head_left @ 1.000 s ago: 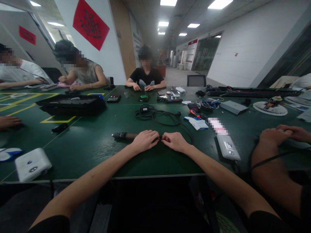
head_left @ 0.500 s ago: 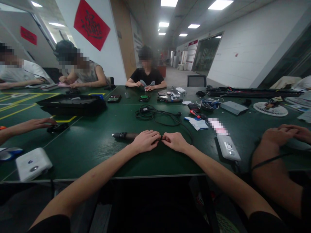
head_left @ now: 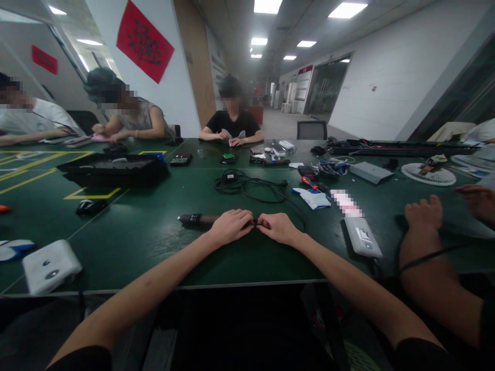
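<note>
A dark electric screwdriver (head_left: 197, 219) lies on the green table, its tip pointing left. My left hand (head_left: 232, 227) is closed over its rear end, which the fingers cover. Close beside it, my right hand (head_left: 280, 228) pinches the end of a thin black cable. Both sets of fingertips nearly meet at the back of the screwdriver, where a small dark connector (head_left: 254, 222) shows between them. Whether the plug is seated there cannot be made out. Behind my hands, a black power cord (head_left: 253, 188) with its adapter lies in loose loops, and one strand curves down toward my right hand.
To the right are a white box-shaped device (head_left: 362, 237), a blue-white packet (head_left: 314, 198) and a red-handled screwdriver (head_left: 309, 182). At left stand a black tray (head_left: 114, 169), a small black object (head_left: 91, 206) and another white device (head_left: 52, 266). A co-worker's arm (head_left: 423, 247) rests close at right.
My hands stay almost in place, with slight finger movement at the connector. A co-worker's hand at left has left the small black object and the view. The right co-worker's hands have moved apart.
</note>
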Tool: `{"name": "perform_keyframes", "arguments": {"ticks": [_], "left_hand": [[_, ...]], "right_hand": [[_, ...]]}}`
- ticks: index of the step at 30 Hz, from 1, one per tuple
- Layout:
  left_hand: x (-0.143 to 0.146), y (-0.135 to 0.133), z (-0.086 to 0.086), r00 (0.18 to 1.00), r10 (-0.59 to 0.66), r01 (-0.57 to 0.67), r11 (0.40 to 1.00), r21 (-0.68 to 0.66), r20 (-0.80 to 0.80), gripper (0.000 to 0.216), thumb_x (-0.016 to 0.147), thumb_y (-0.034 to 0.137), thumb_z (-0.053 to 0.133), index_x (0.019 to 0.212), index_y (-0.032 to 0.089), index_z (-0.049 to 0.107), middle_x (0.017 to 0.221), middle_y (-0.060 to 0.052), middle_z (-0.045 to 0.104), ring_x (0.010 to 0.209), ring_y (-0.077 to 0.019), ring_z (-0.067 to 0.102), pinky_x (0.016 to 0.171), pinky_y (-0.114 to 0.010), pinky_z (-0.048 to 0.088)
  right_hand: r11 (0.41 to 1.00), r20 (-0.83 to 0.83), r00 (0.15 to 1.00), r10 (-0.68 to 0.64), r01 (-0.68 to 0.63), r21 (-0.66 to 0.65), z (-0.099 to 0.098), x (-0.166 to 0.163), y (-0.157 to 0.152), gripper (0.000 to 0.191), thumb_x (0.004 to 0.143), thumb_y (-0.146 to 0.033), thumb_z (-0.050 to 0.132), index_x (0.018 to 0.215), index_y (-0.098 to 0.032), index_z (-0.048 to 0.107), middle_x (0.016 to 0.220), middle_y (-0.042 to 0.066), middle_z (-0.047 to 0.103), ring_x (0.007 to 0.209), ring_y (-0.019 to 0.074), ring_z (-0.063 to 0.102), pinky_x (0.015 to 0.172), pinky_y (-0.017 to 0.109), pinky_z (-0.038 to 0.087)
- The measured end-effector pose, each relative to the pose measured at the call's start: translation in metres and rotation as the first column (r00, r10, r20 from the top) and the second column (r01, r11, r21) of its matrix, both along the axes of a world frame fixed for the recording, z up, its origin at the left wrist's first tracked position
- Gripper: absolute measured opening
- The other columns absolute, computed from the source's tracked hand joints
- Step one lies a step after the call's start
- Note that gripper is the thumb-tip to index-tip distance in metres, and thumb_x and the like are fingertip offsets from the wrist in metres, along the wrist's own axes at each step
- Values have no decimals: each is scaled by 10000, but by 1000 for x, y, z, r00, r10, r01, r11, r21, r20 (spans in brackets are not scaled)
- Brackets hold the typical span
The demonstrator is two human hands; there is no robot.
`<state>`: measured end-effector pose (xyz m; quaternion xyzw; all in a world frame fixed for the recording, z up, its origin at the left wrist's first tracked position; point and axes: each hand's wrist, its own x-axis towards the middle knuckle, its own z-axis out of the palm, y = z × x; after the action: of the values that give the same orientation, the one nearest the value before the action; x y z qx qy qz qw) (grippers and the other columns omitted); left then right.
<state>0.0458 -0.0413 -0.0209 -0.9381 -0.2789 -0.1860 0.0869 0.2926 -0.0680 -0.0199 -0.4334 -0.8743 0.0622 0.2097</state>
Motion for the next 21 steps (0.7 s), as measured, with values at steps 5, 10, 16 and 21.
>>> {"name": "perform_keyframes", "arguments": {"ticks": [5, 10, 16, 21], "left_hand": [[-1, 0, -1, 999, -37, 37, 999, 7, -19, 185, 1034, 328, 509, 1180, 237, 577, 1215, -61, 676, 1069, -207, 657, 923, -359, 507], [-2, 0, 0, 1000, -6, 6, 1000, 11, -14, 228, 1046, 401, 511, 1179, 227, 577, 1203, -65, 679, 1055, -216, 658, 913, -362, 509], [-1, -1, 0, 999, -30, 31, 999, 27, -22, 201, 1035, 328, 507, 1198, 239, 584, 1233, -62, 673, 1076, -214, 653, 950, -372, 503], [-1, 0, -1, 1000, -14, 14, 999, 34, 5, 215, 1026, 368, 533, 1188, 237, 588, 1203, -64, 678, 1062, -216, 657, 930, -366, 517]], "right_hand": [[1000, -2, 1000, 7, -7, 3, 1, 0, -1, 80, 970, -277, 677, 1022, -218, 662, 775, -23, 672, 676, 124, 575, 657, 242, 303], [1000, -3, 1000, 6, -6, 8, 1, 0, -1, 83, 973, -277, 674, 1032, -220, 660, 781, -22, 675, 682, 126, 579, 661, 243, 305], [1000, -5, 1000, 8, -8, 1, -1, 1, 1, 84, 968, -274, 681, 1027, -221, 655, 781, -24, 675, 684, 125, 580, 661, 242, 307], [1000, -1, 1000, 6, -6, 3, -2, 1, 1, 81, 968, -275, 682, 1017, -218, 652, 763, -29, 665, 670, 122, 571, 654, 241, 297]]}}
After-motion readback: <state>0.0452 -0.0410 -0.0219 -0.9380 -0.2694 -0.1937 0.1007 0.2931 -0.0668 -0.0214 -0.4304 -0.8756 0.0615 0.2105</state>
